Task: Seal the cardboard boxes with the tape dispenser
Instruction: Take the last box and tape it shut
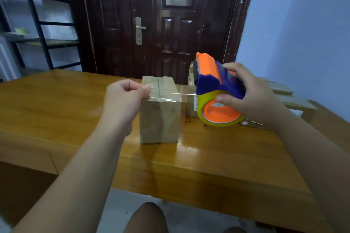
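A small cardboard box (160,119) stands on the wooden table (56,111), its top flaps closed along a dark seam. My left hand (125,98) pinches the free end of a clear tape strip (170,95) at the box's near left top edge. The strip runs rightward across the box top to the tape dispenser (216,89), orange, blue and yellow. My right hand (246,94) grips the dispenser, held just above the table to the right of the box.
More cardboard boxes (284,92) lie along the table's right side behind the dispenser. A dark door (170,24) stands behind the table and a black metal shelf (43,24) at the left. My knees (147,217) show below the table's front edge.
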